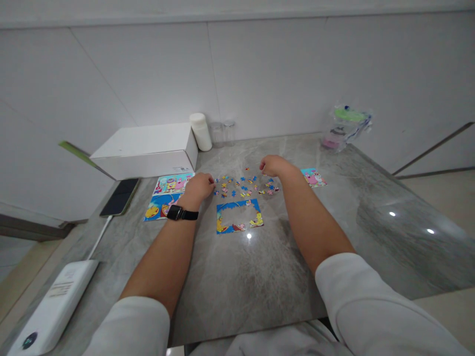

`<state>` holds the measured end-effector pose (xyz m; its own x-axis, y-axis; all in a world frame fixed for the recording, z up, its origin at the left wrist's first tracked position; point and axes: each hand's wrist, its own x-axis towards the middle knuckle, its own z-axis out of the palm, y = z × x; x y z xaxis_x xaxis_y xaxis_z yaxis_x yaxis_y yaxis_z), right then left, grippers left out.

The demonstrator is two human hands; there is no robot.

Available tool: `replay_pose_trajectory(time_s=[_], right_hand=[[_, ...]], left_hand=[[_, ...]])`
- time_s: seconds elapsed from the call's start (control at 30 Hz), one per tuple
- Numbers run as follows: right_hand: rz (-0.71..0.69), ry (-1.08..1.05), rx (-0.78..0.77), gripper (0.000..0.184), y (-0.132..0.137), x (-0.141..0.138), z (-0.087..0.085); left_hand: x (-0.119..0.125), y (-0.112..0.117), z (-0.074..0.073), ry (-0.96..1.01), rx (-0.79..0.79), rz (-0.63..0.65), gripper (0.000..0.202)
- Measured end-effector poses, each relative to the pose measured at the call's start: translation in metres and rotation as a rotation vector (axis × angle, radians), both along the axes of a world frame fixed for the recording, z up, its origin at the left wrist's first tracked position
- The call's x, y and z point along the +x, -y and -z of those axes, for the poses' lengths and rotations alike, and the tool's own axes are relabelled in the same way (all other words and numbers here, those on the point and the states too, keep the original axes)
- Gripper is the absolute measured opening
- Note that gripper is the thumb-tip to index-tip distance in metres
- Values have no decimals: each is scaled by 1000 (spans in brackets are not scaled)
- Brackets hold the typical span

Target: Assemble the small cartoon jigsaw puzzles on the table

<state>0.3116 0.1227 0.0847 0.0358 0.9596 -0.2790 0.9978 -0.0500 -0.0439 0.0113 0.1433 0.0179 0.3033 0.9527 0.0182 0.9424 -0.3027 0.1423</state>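
Note:
Loose jigsaw puzzle pieces [243, 188] lie scattered on the grey marbled table between my hands. Nearer to me is a puzzle frame [222, 209], joined around its border, with bare table showing inside. At the left edge of the pieces, my left hand [200, 186] is closed, with a watch on its wrist; it partly covers a colourful picture sheet [152, 211]. My right hand [273, 166] is closed at the upper right of the pieces, fingertips pointing down. What either hand's fingers hold, if anything, is too small to make out.
Right of my right forearm lies a pink and blue picture card [313, 178]. Behind stand a white box [152, 143], a white bottle [201, 132], clear jars [223, 134] and a plastic bag [345, 128]. At left, a phone [120, 197] is cabled to a white power bank [55, 306].

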Motion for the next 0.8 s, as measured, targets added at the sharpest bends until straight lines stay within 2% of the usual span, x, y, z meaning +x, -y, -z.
replay_pose_trajectory(time_s=[0.23,0.4,0.5,0.6,0.8], right_hand=[[-13,6,-4,42,2,0,-2],[-28,12,-16,43,2,3,-5],[-20,15,-21,44,2,3,-5],[-9,17,-22,45,2,1,-5],[-10,-12,-17,42,3,-5,-5]], left_hand=[[-5,-5,-5,13,-94,60,21],[-5,-6,-6,86,4,-1,25],[1,0,-3,123,75,-41,29],[9,5,2,128,113,-26,34],[12,2,10,116,59,2,25]])
